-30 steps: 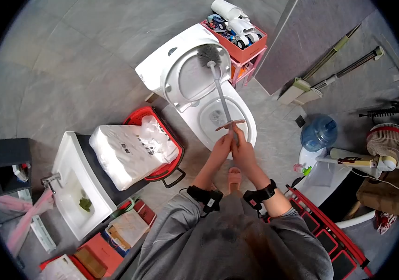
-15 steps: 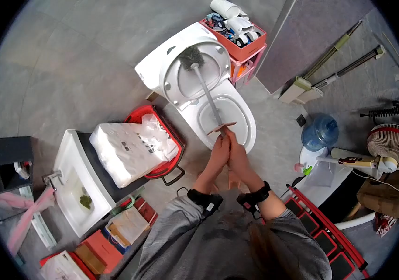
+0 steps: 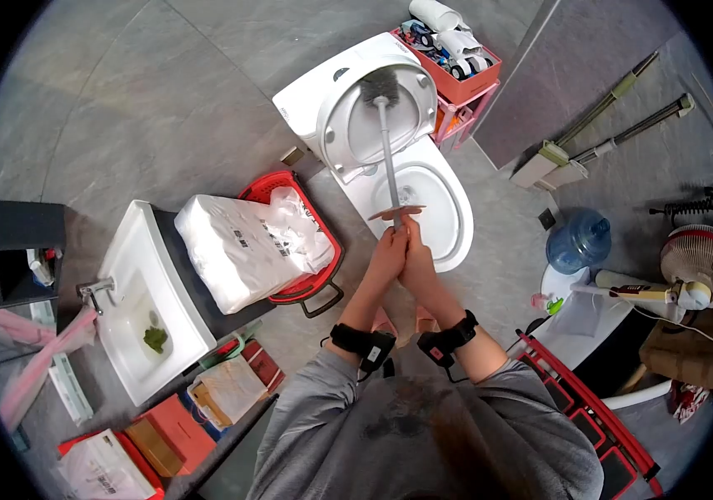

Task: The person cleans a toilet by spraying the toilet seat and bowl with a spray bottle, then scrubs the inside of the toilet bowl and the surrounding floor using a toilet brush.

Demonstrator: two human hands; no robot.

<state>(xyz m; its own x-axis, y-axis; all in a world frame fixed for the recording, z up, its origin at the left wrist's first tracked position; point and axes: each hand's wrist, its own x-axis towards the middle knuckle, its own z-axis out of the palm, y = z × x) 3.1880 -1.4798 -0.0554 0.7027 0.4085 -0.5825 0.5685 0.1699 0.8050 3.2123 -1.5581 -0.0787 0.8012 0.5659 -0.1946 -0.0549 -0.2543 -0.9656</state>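
Both my hands are wrapped together round the lower end of a toilet brush [image 3: 388, 150]. My left hand [image 3: 387, 252] and my right hand [image 3: 416, 254] press against each other just below a pinkish disc [image 3: 398, 213] on its handle. The brush points away from me, its dark bristles [image 3: 380, 87] in front of the raised lid of the toilet [image 3: 456, 187]. Below the handle lies the open bowl, with some water or foam visible inside. The part of the handle inside my grip is hidden.
Left of the toilet, a red basket [image 3: 336, 258] stands beside a white plastic-wrapped pack [image 3: 231, 254] and a sink [image 3: 144, 204]. An orange box [image 3: 465, 87] sits behind the toilet on a pink rack. To the right are a blue water jug [image 3: 577, 242], a fan [image 3: 694, 254] and a red ladder [image 3: 590, 408].
My view has shifted, so the toilet and basket appear further right. The brush appears more upright, its bristles still before the lid. Both hands keep their grip.
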